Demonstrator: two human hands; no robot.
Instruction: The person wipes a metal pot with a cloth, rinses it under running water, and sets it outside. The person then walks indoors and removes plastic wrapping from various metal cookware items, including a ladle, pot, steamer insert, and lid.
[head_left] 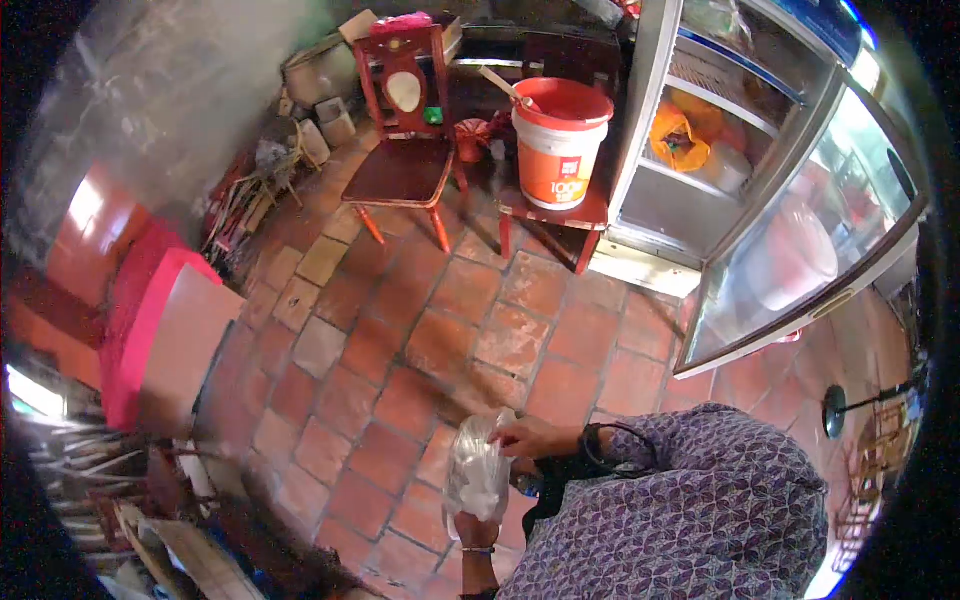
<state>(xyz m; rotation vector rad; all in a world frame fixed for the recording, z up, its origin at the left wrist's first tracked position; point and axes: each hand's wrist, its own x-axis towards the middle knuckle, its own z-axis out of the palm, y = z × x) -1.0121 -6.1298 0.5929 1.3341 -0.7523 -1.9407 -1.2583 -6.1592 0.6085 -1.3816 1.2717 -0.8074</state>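
A clear plastic bag (476, 468) with pale contents I cannot make out hangs between my two hands, above the tiled floor. My left hand (477, 531), with a bracelet at its wrist, grips the lower end of the bag. At the upper right side of the bag, the fingers of my right hand (522, 438) are closed on the plastic. A dark band circles the right wrist, below a purple patterned sleeve (690, 455).
A fridge stands at upper right with its glass door (800, 260) swung open and an orange bag (680, 140) inside. Left of it, a white and red bucket (560, 150) sits on a low stool (550, 212). A wooden chair (400, 170) and a pink-edged block (165, 330) stand farther left.
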